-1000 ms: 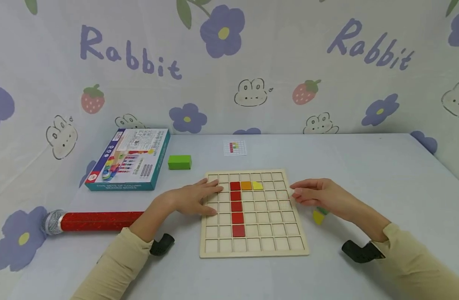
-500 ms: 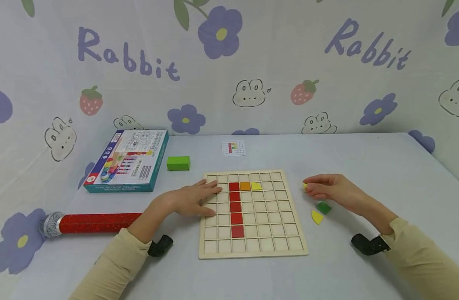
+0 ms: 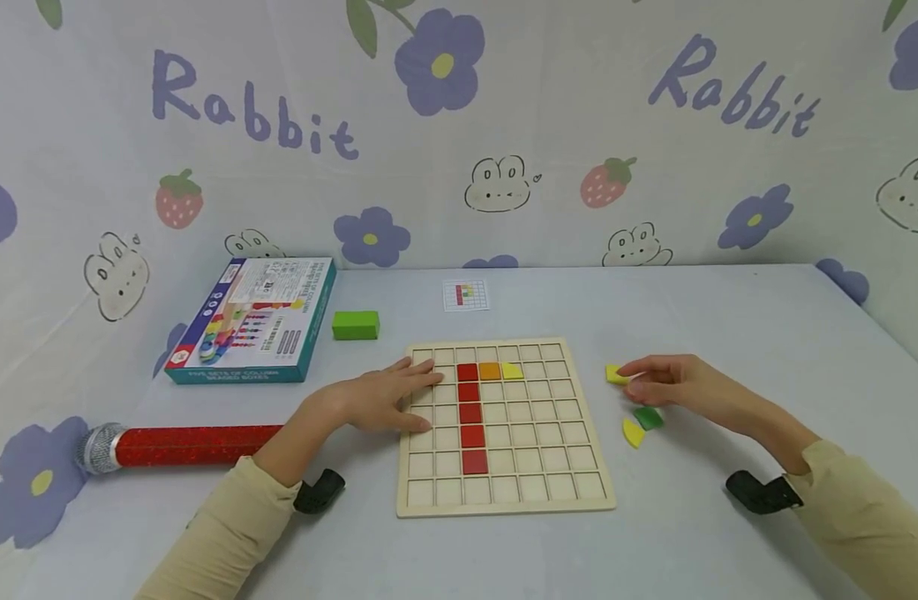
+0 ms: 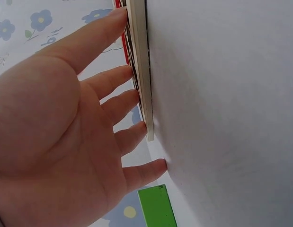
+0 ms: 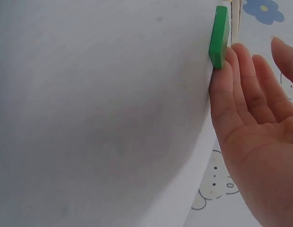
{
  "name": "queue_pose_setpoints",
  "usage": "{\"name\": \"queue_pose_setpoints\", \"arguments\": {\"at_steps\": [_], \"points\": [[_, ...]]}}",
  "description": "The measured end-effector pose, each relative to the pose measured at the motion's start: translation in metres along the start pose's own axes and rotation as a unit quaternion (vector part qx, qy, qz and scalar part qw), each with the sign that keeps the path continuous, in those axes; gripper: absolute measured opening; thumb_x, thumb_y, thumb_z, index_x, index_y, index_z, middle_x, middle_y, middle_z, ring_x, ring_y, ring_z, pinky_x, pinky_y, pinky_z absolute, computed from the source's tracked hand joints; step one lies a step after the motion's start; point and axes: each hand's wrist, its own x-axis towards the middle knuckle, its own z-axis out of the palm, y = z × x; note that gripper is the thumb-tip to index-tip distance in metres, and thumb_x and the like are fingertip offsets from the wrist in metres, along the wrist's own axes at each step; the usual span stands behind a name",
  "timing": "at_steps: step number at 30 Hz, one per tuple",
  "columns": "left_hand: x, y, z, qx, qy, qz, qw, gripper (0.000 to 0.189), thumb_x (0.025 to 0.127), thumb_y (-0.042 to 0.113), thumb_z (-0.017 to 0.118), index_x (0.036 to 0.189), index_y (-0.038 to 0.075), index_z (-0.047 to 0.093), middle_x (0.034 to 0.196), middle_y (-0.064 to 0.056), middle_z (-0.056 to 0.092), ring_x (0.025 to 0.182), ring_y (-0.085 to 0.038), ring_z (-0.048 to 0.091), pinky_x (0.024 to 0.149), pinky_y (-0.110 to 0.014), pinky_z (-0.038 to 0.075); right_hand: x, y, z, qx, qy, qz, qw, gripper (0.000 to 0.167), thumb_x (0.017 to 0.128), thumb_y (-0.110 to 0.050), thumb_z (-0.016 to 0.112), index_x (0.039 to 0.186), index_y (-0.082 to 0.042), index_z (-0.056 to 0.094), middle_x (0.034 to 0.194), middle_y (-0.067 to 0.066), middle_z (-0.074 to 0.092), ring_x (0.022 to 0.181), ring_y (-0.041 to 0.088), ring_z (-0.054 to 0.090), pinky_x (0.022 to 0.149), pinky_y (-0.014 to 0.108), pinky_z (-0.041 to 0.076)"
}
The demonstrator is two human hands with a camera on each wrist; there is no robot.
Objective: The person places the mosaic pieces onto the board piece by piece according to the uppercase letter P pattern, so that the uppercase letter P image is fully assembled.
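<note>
A wooden grid board lies on the table. It bears a column of red square tiles, with an orange tile and a yellow tile with one rounded corner in a row beside the top one. My left hand rests with spread fingers on the board's left edge. To the right of the board, my right hand is at a yellow tile, partly hidden by the fingertips. Its fingers are straight and the thumb stands apart. Closer to me lie a green tile and a yellow quarter-round tile.
A small card with a coloured grid pattern lies behind the board. Back left are a bright green block and a flat toy box. A red microphone lies partly under the left forearm. A printed cloth hangs behind.
My right hand has moved right, away from the board. The yellow tile pinched half a second ago now lies on the table at the fingertips. The left hand has stayed on the board.
</note>
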Motion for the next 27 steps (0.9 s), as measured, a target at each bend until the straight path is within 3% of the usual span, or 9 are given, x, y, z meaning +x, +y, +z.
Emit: {"name": "queue_pose_setpoints", "arguments": {"at_steps": [7,11,22,27], "points": [[0.0,0.0,0.0,0.0,0.002,0.003,1.0,0.073,0.091,0.042,0.062,0.152,0.019,0.028,0.159,-0.002,0.012,0.144,-0.028,0.0,0.11,-0.055,0.012,-0.011,0.01,-0.005,0.02,-0.021,-0.034,0.999,0.051,0.09,-0.016,0.066,0.134,0.002,0.048,0.117,0.013,0.063,0.105,0.018,0.059,0.085,0.026,0.048],[-0.001,0.0,0.0,0.001,0.002,0.003,1.0,0.072,0.092,0.042,0.061,0.152,0.019,0.028,0.159,-0.002,0.012,0.144,-0.029,0.0,0.11,-0.055,0.012,-0.017,0.012,-0.005,0.029,-0.025,-0.044,0.9983,0.052,0.087,-0.009,0.069,0.133,0.004,0.049,0.117,0.016,0.062,0.105,0.018,0.059,0.082,0.025,0.05],[-0.001,-0.002,0.002,0.0,0.006,0.01,0.9999,0.073,0.092,0.042,0.061,0.152,0.018,0.028,0.158,-0.003,0.012,0.144,-0.029,0.001,0.111,-0.054,0.013,-0.019,0.011,0.001,-0.028,-0.02,-0.102,0.9942,0.052,0.08,-0.005,0.075,0.127,0.005,0.055,0.113,0.014,0.062,0.1,0.015,0.059,0.085,0.022,0.049],[0.0,-0.003,0.002,0.004,0.007,0.017,0.9998,0.073,0.092,0.043,0.061,0.152,0.018,0.028,0.158,-0.003,0.012,0.144,-0.03,0.001,0.111,-0.054,0.013,-0.021,0.008,0.003,-0.051,-0.011,-0.101,0.9935,0.049,0.08,-0.004,0.075,0.124,0.005,0.057,0.109,0.01,0.061,0.097,0.017,0.058,0.083,0.022,0.049]]}}
